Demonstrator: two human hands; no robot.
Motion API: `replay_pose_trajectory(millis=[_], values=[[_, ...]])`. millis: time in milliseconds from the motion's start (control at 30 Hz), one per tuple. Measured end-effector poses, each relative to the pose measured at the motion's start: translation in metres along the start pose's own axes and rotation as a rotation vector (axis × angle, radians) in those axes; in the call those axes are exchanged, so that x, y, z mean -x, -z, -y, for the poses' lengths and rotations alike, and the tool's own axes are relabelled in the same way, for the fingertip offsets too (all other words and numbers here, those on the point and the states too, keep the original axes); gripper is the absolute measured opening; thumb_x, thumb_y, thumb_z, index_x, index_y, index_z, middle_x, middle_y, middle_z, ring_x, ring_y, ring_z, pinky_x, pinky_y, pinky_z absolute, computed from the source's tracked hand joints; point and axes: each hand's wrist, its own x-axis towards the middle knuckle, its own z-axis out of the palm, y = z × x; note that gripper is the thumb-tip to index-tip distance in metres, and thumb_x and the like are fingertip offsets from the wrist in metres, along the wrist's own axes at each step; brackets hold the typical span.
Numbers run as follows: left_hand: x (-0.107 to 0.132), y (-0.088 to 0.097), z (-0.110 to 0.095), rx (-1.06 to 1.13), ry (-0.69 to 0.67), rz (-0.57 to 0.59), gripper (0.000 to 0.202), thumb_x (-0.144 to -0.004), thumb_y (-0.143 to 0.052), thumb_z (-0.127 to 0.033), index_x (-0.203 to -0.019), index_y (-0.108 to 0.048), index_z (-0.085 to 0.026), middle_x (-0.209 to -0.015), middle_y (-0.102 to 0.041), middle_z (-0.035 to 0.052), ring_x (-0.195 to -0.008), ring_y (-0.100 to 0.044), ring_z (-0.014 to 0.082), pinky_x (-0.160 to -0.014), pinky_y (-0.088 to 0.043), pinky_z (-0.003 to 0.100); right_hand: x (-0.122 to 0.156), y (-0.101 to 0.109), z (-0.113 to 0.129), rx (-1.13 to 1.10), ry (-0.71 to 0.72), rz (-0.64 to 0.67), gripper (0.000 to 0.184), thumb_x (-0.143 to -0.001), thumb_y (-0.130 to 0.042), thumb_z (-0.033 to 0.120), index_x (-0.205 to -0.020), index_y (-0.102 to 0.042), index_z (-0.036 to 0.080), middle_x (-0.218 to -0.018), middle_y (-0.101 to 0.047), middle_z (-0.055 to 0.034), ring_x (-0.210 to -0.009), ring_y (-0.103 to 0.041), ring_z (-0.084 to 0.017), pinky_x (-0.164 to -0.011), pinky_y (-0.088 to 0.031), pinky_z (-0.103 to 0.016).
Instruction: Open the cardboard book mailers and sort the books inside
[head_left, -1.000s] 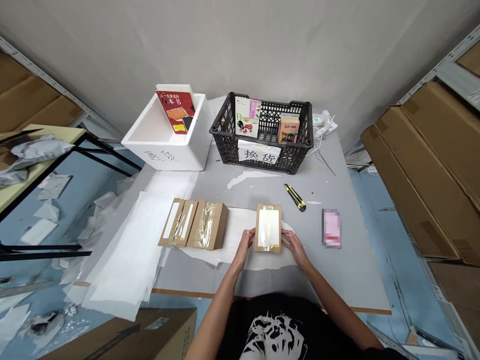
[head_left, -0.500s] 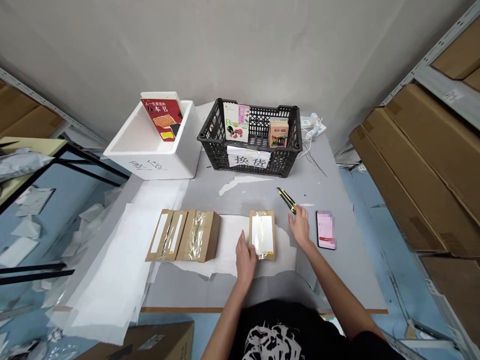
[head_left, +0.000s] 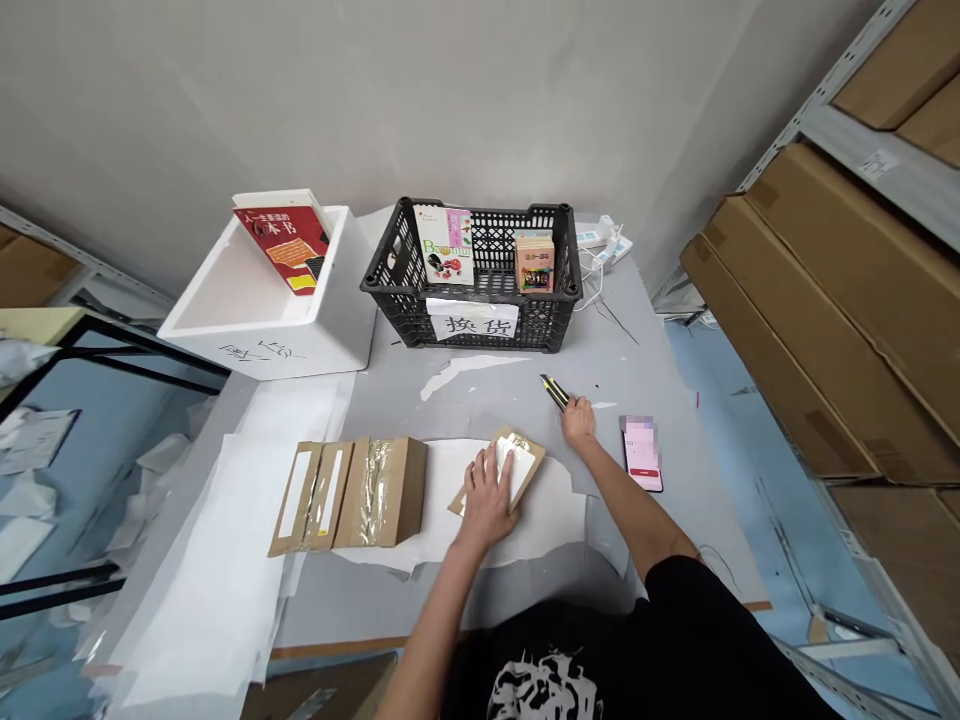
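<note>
A small taped cardboard parcel (head_left: 523,462) with a white label lies at an angle on white paper. My left hand (head_left: 489,500) rests flat on top of it with fingers spread, covering part of the label. My right hand (head_left: 579,422) is closed around the yellow-and-black utility knife (head_left: 555,391), just beyond the parcel on the right. The knife points away to the upper left, and its lower end is hidden in my fingers. To the left stand a larger taped cardboard box (head_left: 381,492) and a flatter labelled carton (head_left: 310,497), side by side.
A white foam box (head_left: 292,345) with a red book (head_left: 285,245) and a black crate (head_left: 487,335) with books stand at the back. A phone (head_left: 642,455) lies at the right. White sheets (head_left: 217,560) hang over the near left edge. Cables (head_left: 596,280) run beside the crate.
My left hand has moved from the parcel's side onto its top, and the parcel has turned clockwise. My right hand has closed on the utility knife. The camera view has shifted slightly.
</note>
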Motion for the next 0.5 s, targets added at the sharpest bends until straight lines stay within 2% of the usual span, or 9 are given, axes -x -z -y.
replay_pose_trajectory(millis=[67,100,167,267,367,433,500], values=[[0.001,0.009,0.019,-0.069,-0.138,0.063,0.094,-0.058,-0.066,-0.022,-0.143,-0.027,-0.016,-0.152,-0.016,0.0195,-0.140,-0.013,0.0376,-0.109,-0.011,0.054,0.000,0.004,0.002,-0.033,-0.067,0.012,0.038,-0.083,-0.044,0.015,-0.121,-0.042,0.007,-0.122,-0.048,-0.0246,-0.113,-0.046,-0.028,-0.090,-0.036,-0.035],[0.000,0.012,0.024,-0.103,-0.145,0.071,0.093,-0.058,-0.066,-0.024,-0.143,-0.027,-0.016,-0.152,-0.017,0.0198,-0.139,-0.013,0.0376,-0.109,-0.009,0.056,0.002,0.007,0.003,-0.054,-0.097,0.023,0.038,-0.083,-0.046,0.016,-0.119,-0.042,0.007,-0.120,-0.049,-0.0241,-0.109,-0.050,-0.027,-0.087,-0.038,-0.034],[0.000,0.014,0.028,-0.153,-0.051,0.037,0.092,-0.061,-0.066,-0.031,-0.143,-0.027,-0.015,-0.151,-0.019,0.0220,-0.137,-0.018,0.0396,-0.106,-0.008,0.060,0.009,0.014,0.003,-0.109,-0.106,0.068,0.039,-0.082,-0.049,0.019,-0.118,-0.040,0.008,-0.110,-0.057,-0.0205,-0.095,-0.059,-0.024,-0.078,-0.042,-0.031],[-0.002,0.012,0.024,-0.157,0.087,-0.044,0.091,-0.065,-0.064,-0.039,-0.143,-0.026,-0.011,-0.144,-0.031,0.0254,-0.128,-0.032,0.0400,-0.102,-0.019,0.057,0.030,0.029,-0.005,-0.203,-0.066,0.158,0.037,-0.083,-0.051,0.027,-0.116,-0.038,0.015,-0.079,-0.066,-0.0055,-0.065,-0.062,-0.017,-0.063,-0.044,-0.026],[-0.006,0.011,0.025,-0.117,0.041,-0.080,0.090,-0.065,-0.064,-0.038,-0.142,-0.027,-0.011,-0.135,-0.042,0.0226,-0.120,-0.040,0.0352,-0.098,-0.027,0.048,0.063,0.050,-0.019,-0.385,-0.019,0.238,0.036,-0.082,-0.051,0.032,-0.114,-0.037,0.020,-0.060,-0.063,0.0049,-0.045,-0.056,-0.014,-0.051,-0.042,-0.024],[-0.011,0.012,0.030,-0.104,0.009,-0.089,0.088,-0.065,-0.063,-0.038,-0.141,-0.028,-0.011,-0.133,-0.044,0.0213,-0.119,-0.040,0.0344,-0.098,-0.028,0.047,0.087,0.067,-0.029,-0.483,0.030,0.236,0.040,-0.081,-0.052,0.034,-0.116,-0.038,0.022,-0.057,-0.062,0.0065,-0.043,-0.055,-0.015,-0.048,-0.041,-0.024],[-0.016,0.013,0.036,-0.105,0.005,-0.093,0.087,-0.065,-0.063,-0.040,-0.141,-0.030,-0.012,-0.132,-0.043,0.0214,-0.120,-0.039,0.0350,-0.097,-0.028,0.047,0.110,0.082,-0.036,-0.461,0.106,0.189,0.040,-0.082,-0.050,0.037,-0.120,-0.041,0.024,-0.060,-0.064,0.0054,-0.047,-0.058,-0.016,-0.050,-0.042,-0.025]])
